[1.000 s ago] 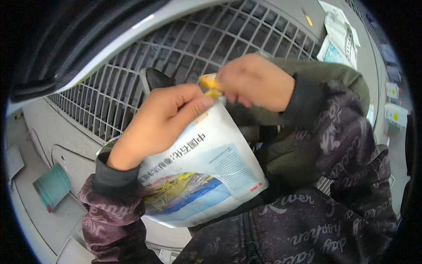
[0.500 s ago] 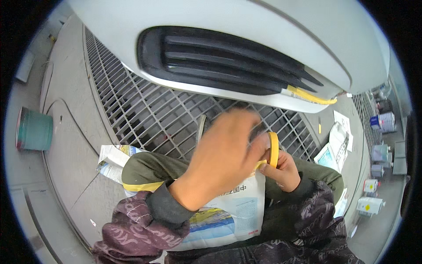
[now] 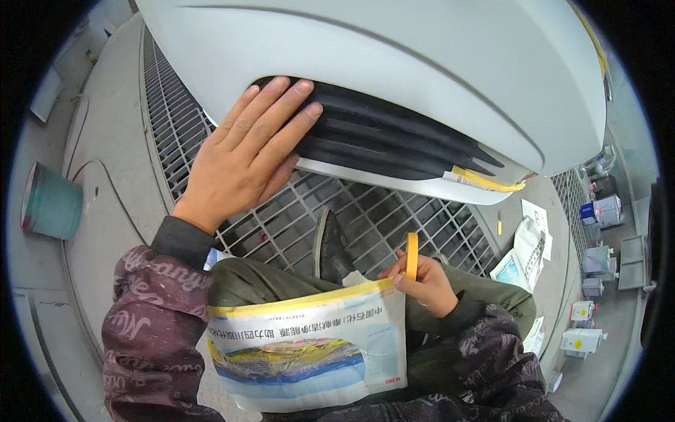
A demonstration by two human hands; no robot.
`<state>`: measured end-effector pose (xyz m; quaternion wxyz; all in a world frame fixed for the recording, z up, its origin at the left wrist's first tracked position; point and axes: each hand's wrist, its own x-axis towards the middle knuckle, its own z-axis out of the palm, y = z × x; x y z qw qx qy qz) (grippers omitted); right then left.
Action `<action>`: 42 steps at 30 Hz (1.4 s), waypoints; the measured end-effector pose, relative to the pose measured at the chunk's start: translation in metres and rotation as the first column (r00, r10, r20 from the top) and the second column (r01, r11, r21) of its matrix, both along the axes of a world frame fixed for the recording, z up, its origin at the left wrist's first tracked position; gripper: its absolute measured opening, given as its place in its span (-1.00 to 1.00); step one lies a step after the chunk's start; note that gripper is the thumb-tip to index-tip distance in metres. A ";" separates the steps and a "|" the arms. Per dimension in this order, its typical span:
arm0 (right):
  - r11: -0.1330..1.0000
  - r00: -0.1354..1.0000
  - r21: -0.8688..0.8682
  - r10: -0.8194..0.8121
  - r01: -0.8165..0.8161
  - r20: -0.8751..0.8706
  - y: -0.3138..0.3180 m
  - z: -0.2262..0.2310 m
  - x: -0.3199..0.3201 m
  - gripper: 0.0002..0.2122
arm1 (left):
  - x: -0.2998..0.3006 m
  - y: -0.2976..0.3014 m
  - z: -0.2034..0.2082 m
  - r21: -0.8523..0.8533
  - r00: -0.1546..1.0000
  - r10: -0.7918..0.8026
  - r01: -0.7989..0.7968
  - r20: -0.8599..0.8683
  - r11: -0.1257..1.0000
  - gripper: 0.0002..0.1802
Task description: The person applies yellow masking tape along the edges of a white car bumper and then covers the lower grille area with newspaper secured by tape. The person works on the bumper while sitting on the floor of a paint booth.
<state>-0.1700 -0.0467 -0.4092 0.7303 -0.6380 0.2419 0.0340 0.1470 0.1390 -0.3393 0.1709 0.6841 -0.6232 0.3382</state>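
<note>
Our left hand (image 3: 242, 151) has moved from beside our right hand (image 3: 432, 288) to the grille (image 3: 394, 133) — flat, fingers stretched, gripping nothing — leaving only the right, curled round the tape (image 3: 412, 257), pinching the paper (image 3: 309, 355) spread to its lower left.

You are keeping a printed paper sheet (image 3: 306, 352) spread in the lower middle of the frame, its picture of yellow and blue bands facing up. A yellow tape strip (image 3: 309, 299) is running along its upper edge, sloping up toward the right. Just above its upper right corner, you are holding a yellow tape roll (image 3: 412, 254), which is standing upright and showing its narrow side. Across the upper middle, a black slatted grille (image 3: 387, 137) is slanting down rightward, and you are touching its left end.
</note>
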 end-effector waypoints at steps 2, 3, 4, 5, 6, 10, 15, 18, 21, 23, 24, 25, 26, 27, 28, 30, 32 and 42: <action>1.000 1.000 -0.030 0.006 -0.005 0.024 0.001 -0.003 0.005 -0.94 | 0.007 -0.001 0.000 0.016 0.999 -0.018 0.017 0.030 1.000 -0.24; 0.997 0.999 0.064 -0.034 0.031 0.039 0.001 -0.008 0.002 -0.93 | 0.010 -0.002 -0.001 -0.010 0.998 -0.053 0.054 0.020 0.999 -0.22; 1.000 0.999 0.014 -0.020 0.019 0.046 0.000 -0.011 -0.001 -0.94 | 0.013 -0.002 -0.005 -0.044 0.997 -0.083 0.083 -0.005 0.996 -0.22; 0.999 0.999 -0.037 -0.005 0.007 0.053 -0.001 -0.012 -0.002 -0.94 | 0.016 -0.001 -0.008 -0.079 0.993 -0.113 0.111 -0.030 0.991 -0.21; 0.996 0.998 -0.086 0.011 -0.006 0.060 -0.001 -0.013 -0.004 -0.94 | 0.019 -0.001 -0.011 -0.115 0.988 -0.144 0.137 -0.052 0.984 -0.21; 0.998 0.995 -0.064 0.020 -0.014 0.095 0.004 -0.001 -0.015 -0.93 | 0.014 -0.001 -0.032 -0.281 0.951 -0.226 0.162 -0.211 0.946 -0.15; 0.995 0.999 -0.097 -0.005 0.009 0.038 0.010 0.002 -0.028 -0.92 | 0.010 0.006 -0.060 -0.256 0.901 -0.188 0.090 -0.391 0.962 -0.14; 0.991 0.997 -0.122 -0.045 0.052 0.061 0.014 0.008 -0.028 -0.91 | 0.014 0.017 -0.074 -0.180 0.874 -0.136 0.056 -0.466 0.982 -0.12; 0.987 0.996 -0.139 -0.070 0.078 0.057 0.016 0.016 -0.025 -0.90 | 0.013 0.020 -0.090 -0.130 0.868 -0.084 0.023 -0.489 0.991 -0.08; 0.985 0.995 -0.150 -0.083 0.091 0.059 0.017 0.020 -0.023 -0.90 | 0.009 0.021 -0.091 -0.086 0.874 -0.032 -0.011 -0.484 0.996 -0.06; 0.982 0.996 -0.169 -0.071 0.080 0.060 0.018 0.023 -0.023 -0.89 | 0.007 0.024 -0.092 -0.034 0.886 0.021 -0.042 -0.464 0.999 -0.07; 0.980 0.996 -0.189 -0.057 0.068 0.062 0.018 0.027 -0.022 -0.89 | 0.005 0.027 -0.092 0.015 0.895 0.074 -0.075 -0.441 0.997 -0.07; 0.976 0.997 -0.209 -0.043 0.056 0.063 0.019 0.032 -0.022 -0.89 | 0.004 0.030 -0.091 0.064 0.901 0.127 -0.110 -0.414 0.992 -0.07; 0.968 0.996 -0.243 -0.057 0.070 0.062 0.021 0.040 -0.021 -0.90 | 0.001 0.031 -0.089 0.073 0.894 0.130 -0.109 -0.428 0.991 -0.08; 0.958 0.995 -0.273 -0.078 0.092 0.062 0.024 0.048 -0.020 -0.90 | -0.002 0.029 -0.089 0.086 0.888 0.128 -0.100 -0.442 0.991 -0.08; 0.939 0.990 -0.317 -0.116 0.135 0.078 0.033 0.070 -0.017 -0.90 | -0.006 0.033 -0.078 0.125 0.862 0.103 -0.046 -0.497 0.991 -0.08; 0.895 0.987 -0.423 -0.094 0.140 0.127 0.043 0.100 -0.015 -0.91 | -0.013 0.038 -0.065 0.153 0.805 0.037 0.067 -0.592 0.986 -0.09; 0.581 0.846 -0.806 0.482 -0.113 0.228 0.071 0.200 -0.008 -0.89 | -0.010 0.077 0.014 0.414 0.534 0.471 -0.233 -0.702 0.880 -0.62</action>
